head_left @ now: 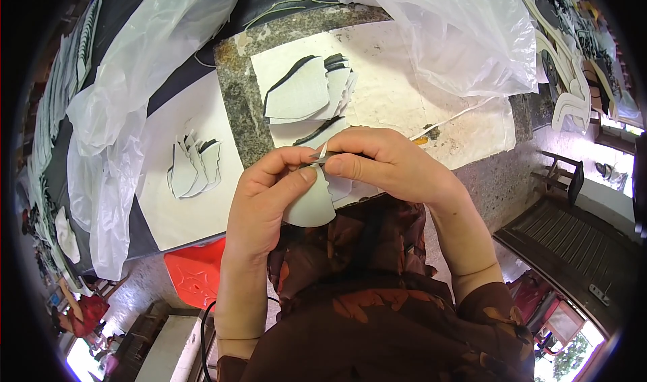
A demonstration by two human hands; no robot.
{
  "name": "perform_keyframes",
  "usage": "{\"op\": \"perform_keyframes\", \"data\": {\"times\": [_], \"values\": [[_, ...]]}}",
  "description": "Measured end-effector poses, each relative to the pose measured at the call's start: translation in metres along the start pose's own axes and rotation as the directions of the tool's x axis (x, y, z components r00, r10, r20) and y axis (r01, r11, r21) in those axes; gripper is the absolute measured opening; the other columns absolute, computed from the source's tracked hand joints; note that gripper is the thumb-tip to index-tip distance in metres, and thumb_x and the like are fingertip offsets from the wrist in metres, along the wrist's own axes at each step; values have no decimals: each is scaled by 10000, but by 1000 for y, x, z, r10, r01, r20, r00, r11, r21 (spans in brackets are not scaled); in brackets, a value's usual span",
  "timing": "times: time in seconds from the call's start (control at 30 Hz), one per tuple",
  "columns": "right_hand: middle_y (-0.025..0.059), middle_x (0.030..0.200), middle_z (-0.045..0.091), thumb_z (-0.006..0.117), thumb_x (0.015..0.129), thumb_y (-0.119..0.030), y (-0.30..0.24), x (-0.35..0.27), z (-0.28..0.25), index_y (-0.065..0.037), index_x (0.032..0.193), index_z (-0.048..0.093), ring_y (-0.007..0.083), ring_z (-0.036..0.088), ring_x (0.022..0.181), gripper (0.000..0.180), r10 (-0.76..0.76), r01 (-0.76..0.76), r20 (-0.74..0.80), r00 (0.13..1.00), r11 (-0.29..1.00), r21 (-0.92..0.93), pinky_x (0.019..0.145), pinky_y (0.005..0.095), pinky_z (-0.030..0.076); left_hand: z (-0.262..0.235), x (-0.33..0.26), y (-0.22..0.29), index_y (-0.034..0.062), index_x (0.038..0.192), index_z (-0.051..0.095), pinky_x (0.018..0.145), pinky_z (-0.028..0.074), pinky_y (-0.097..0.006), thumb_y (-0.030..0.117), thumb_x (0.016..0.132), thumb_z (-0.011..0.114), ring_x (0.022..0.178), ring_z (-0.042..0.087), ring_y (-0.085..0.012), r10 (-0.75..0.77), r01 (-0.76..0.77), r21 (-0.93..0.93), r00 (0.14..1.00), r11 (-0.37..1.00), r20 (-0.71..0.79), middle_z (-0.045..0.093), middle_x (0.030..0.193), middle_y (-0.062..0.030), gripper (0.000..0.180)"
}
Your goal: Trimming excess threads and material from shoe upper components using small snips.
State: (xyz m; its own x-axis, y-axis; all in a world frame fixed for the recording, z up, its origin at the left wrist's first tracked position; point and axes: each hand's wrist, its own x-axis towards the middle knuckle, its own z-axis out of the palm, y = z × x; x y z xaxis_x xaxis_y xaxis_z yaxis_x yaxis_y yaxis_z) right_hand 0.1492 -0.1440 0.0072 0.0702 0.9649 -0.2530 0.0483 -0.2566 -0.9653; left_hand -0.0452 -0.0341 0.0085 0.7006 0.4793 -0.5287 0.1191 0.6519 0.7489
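Observation:
My left hand [266, 190] is closed, thumb and forefinger pinching the top of a pale grey-green cut piece [311, 205]. The piece hangs below my fingers with its rounded end down. My right hand [394, 163] is closed too, its thumb and fingertips meeting my left fingers at the piece's top edge. A narrow white strip [453, 120] runs from the upper right to behind my right hand, and a short white end shows between my fingertips. My fingers partly hide the exact contact there.
Overlapping pale pieces with dark edges [300, 89] lie on a white sheet [387, 58] ahead. Another small group [194, 167] rests on a sheet at left. Clear plastic bags [465, 35] cover the far right and left side. A red stool [195, 272] stands below the table edge.

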Motion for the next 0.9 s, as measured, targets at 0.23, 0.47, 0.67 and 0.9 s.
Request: {"op": "perform_keyframes", "data": {"times": [0.23,0.47,0.67,0.9], "values": [[41,916,710,652,1026,-302,6,0,4,-14,1087,736,118,613,862,306,39,-36,-37,999,996,86,785,292,506,-1,0,-2,13,1183,713,743,488,-192,44,964,691,829,606,-42,7,-7,23,1000,1000,3,683,928,14,222],[-48,851,616,748,939,-176,-8,-1,-3,-21,1110,734,35,520,787,231,226,-216,-11,974,944,248,717,223,434,6,-1,1,27,1196,689,692,442,-176,77,976,698,790,569,-19,90,-90,79,996,993,1,660,942,35,226],[-91,738,488,803,871,-96,-9,-3,5,-27,1017,742,14,401,691,173,153,-119,-155,976,970,211,623,205,320,3,2,-3,27,1192,685,723,450,-198,110,1002,684,785,571,-39,78,-78,128,997,989,6,665,931,27,207],[-88,746,508,807,866,-63,0,-6,11,-22,1012,761,15,409,697,159,57,-8,-272,960,984,176,632,197,327,2,0,5,-2,1067,723,707,442,-214,205,1032,659,758,546,-60,11,-14,93,999,996,33,642,845,19,219]]}}
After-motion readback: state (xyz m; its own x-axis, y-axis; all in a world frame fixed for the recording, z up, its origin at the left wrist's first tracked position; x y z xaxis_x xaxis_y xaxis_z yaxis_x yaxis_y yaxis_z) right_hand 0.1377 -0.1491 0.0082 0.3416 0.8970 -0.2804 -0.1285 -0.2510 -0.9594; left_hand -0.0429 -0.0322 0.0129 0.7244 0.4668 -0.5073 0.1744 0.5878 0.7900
